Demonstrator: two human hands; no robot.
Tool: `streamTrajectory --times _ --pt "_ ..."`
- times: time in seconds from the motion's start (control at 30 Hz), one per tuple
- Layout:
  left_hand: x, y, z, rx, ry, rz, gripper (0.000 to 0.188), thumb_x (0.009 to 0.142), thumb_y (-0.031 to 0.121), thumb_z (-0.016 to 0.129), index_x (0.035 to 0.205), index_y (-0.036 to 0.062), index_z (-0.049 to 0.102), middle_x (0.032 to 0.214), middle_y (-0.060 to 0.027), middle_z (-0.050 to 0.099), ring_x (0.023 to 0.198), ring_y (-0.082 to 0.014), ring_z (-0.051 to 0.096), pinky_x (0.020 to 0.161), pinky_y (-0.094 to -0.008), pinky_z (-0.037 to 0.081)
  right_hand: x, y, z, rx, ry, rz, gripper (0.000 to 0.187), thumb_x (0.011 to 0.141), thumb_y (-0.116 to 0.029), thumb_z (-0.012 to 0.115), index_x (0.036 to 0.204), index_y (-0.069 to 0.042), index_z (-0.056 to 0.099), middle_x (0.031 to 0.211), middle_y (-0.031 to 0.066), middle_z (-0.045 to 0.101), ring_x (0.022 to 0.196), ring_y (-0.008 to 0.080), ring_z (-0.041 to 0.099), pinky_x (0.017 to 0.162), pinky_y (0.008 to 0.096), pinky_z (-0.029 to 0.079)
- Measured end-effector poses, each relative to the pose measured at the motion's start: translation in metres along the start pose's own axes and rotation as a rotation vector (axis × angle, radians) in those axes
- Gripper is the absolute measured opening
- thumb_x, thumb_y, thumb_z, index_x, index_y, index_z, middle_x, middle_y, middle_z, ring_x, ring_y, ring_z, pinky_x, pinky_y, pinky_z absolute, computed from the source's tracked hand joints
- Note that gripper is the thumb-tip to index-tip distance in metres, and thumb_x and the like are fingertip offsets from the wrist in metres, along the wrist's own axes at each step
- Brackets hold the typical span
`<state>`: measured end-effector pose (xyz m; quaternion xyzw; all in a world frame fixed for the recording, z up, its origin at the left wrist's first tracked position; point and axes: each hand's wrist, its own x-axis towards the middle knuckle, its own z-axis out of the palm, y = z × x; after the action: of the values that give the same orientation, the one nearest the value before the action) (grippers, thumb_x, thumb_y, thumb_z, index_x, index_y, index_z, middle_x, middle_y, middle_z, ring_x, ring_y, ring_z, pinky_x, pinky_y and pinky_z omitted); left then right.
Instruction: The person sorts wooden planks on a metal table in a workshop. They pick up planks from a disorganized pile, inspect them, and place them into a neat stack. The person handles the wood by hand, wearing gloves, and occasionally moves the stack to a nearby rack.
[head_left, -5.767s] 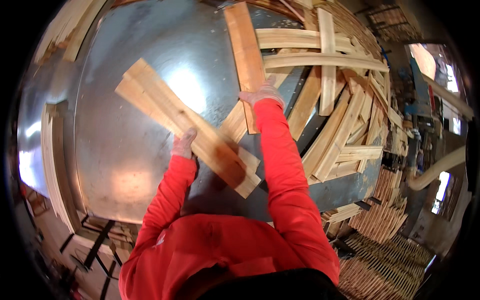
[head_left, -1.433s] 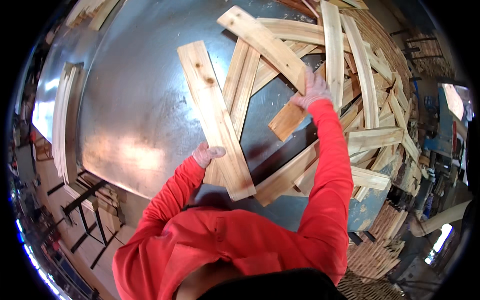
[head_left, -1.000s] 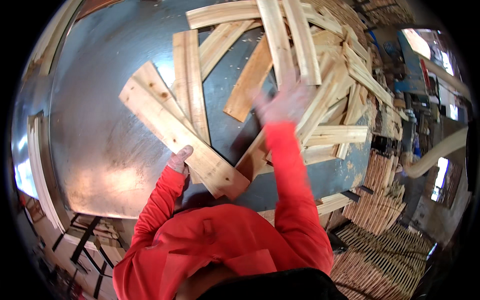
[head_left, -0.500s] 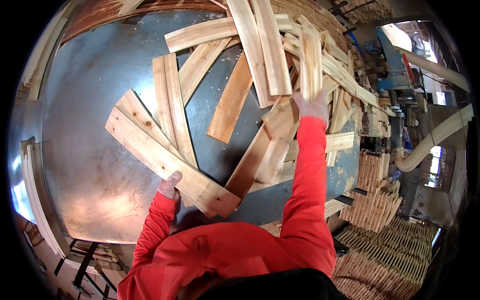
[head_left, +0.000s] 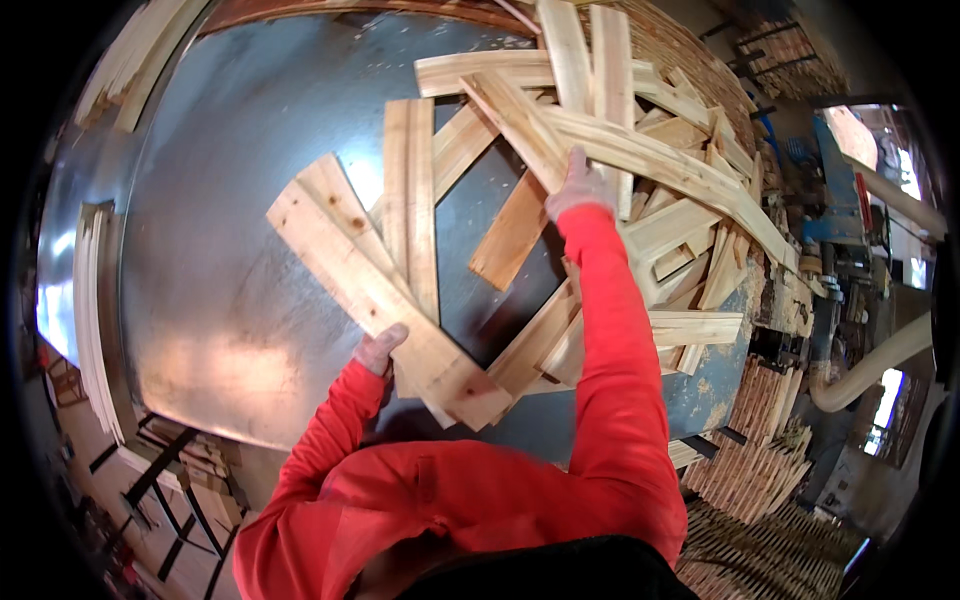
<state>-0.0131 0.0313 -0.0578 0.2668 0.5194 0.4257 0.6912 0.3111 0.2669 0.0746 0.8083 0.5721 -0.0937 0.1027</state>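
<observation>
Near the table's front edge, my left hand [head_left: 381, 348] is closed on the lower edge of a pale knotted wooden board [head_left: 375, 285], thumb on top. This board lies slanted over a second knotted board [head_left: 340, 195], and its right end rests over other pieces. Farther right, my right hand [head_left: 580, 190] grips the near end of another pale board [head_left: 515, 125], which points away to the far left above the pile. Beneath and beside it lie a long board [head_left: 670, 165] and a darker orange-brown board [head_left: 508, 235]. The fingers under both held boards are hidden.
The boards lie on a grey metal-topped table [head_left: 230, 260]. An upright board [head_left: 410, 190] stands between my hands' reach, amid several crossed boards. Stacked wood strips [head_left: 745, 440] are at the right, near blue machinery [head_left: 840, 185] and a pale hose [head_left: 875, 365]. Long strips [head_left: 92, 310] stand left.
My right hand has moved left with its board, which has swung from pointing straight away to slanting far left. My left hand keeps its hold on the knotted board. The whole view has shifted.
</observation>
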Motion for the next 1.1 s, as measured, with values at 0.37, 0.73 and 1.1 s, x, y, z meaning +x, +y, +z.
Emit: streamTrajectory --times 0.37,0.73,1.1 --pt "-0.012 0.025 -0.020 -0.529 -0.088 -0.221 0.050 0.086 0.029 0.066 0.125 -0.0004 0.057 0.110 -0.0138 0.067 0.099 -0.0261 0.066 0.089 -0.0409 0.053 -0.112 -0.072 0.017 0.188 0.133 -0.765 0.092 0.073 -0.053 0.072 0.146 -0.010 0.037 0.147 0.0218 0.040 0.135 0.0350 0.041 0.111 0.0456 0.032" --pt "-0.017 0.040 -0.020 -0.580 -0.040 -0.147 0.052 0.083 0.022 0.072 0.129 0.0028 0.058 0.115 -0.0103 0.067 0.102 -0.0224 0.065 0.092 -0.0391 0.052 0.047 -0.030 0.055 0.475 -0.601 -0.314 0.075 0.075 -0.034 0.081 0.138 -0.014 0.045 0.105 0.0131 0.063 0.096 0.0247 0.062 0.084 0.0381 0.050" --pt "-0.039 0.180 -0.080 0.166 0.271 -0.086 0.056 0.086 0.029 0.070 0.130 -0.0002 0.051 0.110 -0.0130 0.068 0.096 -0.0228 0.066 0.086 -0.0361 0.053 -0.271 -0.121 0.067 0.764 -0.168 -0.818 0.118 0.068 -0.055 0.080 0.151 0.003 0.018 0.150 0.0302 0.028 0.140 0.0436 0.028 0.116 0.0480 0.026"
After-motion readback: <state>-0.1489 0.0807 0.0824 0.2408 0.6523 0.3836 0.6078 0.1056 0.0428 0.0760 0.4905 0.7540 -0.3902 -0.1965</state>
